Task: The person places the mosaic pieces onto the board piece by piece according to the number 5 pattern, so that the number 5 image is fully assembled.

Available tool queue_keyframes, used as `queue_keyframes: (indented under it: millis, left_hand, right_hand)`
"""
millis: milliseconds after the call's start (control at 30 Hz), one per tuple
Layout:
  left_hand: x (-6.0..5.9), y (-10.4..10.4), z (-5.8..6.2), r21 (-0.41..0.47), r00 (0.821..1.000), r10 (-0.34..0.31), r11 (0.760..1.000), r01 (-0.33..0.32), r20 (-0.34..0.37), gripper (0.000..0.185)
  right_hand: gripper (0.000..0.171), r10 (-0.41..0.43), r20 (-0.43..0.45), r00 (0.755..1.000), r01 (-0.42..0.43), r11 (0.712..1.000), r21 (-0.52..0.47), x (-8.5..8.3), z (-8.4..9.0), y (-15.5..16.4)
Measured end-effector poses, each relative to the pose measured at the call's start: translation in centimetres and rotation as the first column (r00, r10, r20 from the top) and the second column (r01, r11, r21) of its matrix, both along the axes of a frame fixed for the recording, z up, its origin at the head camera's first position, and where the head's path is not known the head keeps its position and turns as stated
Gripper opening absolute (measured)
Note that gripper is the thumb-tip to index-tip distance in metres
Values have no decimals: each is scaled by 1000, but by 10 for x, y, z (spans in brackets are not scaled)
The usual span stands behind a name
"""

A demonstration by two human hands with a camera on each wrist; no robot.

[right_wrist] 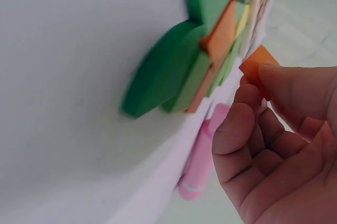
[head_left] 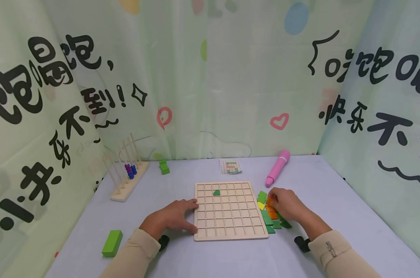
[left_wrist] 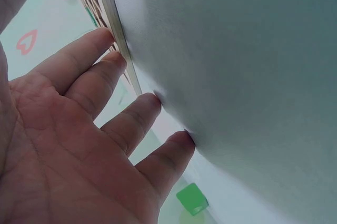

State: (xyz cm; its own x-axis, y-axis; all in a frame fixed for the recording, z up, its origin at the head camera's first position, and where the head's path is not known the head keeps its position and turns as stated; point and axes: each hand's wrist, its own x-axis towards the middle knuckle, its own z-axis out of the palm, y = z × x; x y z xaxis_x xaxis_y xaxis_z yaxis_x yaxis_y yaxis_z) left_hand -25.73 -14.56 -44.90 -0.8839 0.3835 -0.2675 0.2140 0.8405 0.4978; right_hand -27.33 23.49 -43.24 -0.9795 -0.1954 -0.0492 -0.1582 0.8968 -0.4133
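Observation:
A pale wooden grid board (head_left: 227, 218) lies flat in front of me, with one small green piece (head_left: 216, 192) in an upper cell. My left hand (head_left: 171, 215) rests at the board's left side, thumb and fingers spread, fingertips at its edge. In the right wrist view, my right hand (right_wrist: 284, 145) pinches a small orange tile (right_wrist: 257, 67) between thumb and fingers. That hand is over a loose pile beside the board's right edge: green tiles (head_left: 266, 217), a yellow tile (head_left: 261, 205), more orange tiles (head_left: 271, 213) and a dark green curved piece (right_wrist: 160, 74).
A pink pen-shaped object (head_left: 277, 170) lies behind the pile. Beyond the board is a printed grid card (head_left: 230, 166). At the left stand a wooden peg stand (head_left: 126, 191) with purple and blue beads, a small green block shape (head_left: 164, 168) and a green rectangular block (head_left: 112, 243). Curtains enclose the table.

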Motion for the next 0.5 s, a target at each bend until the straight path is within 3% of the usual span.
queue_keyframes:
  millis: [167,500]
  left_hand:
    - [-1,-1,0,-6,1000,-9,1000,9,-3,83]
    - [2,0,3,7,1000,-6,1000,6,3,83]
  right_hand:
    - [13,49,-17,999,-49,998,-41,-4,2,-10]
    - [15,68,15,998,-66,993,-96,-11,1,-35]
